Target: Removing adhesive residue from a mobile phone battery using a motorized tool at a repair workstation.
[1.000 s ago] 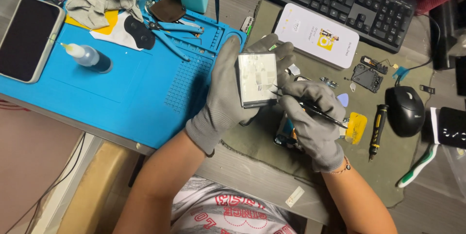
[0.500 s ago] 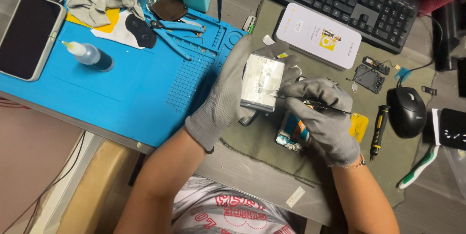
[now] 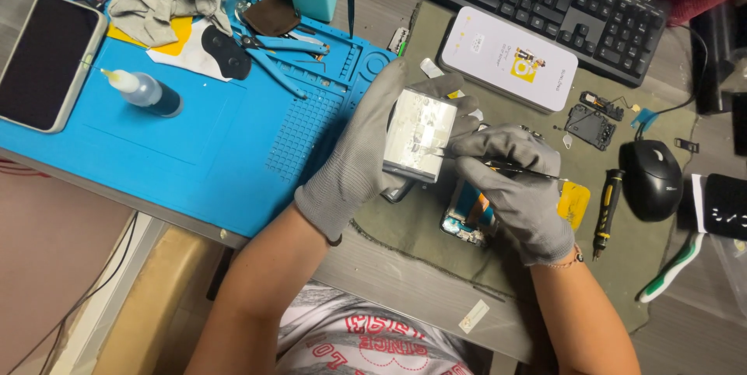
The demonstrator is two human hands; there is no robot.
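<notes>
Above the green mat (image 3: 436, 227), your left hand (image 3: 358, 165) clamps the silver battery (image 3: 420, 135) steady — your right hand (image 3: 517, 184) pinches tweezers (image 3: 498, 163) against it.

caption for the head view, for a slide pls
Gloved left hand holds a silvery flat battery while the gloved right hand works thin tweezers against it, above an opened phone.

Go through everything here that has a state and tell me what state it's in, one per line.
Left hand: gloved, gripping the silver battery.
Silver battery: lifted off the desk, tilted.
Right hand: gloved, holding thin tweezers against the battery.
Opened phone: back off, insides exposed, partly hidden under the right hand.
Phone on blue mat: screen dark.
Dropper bottle: lying on its side.
Grey cloth: crumpled.
</notes>
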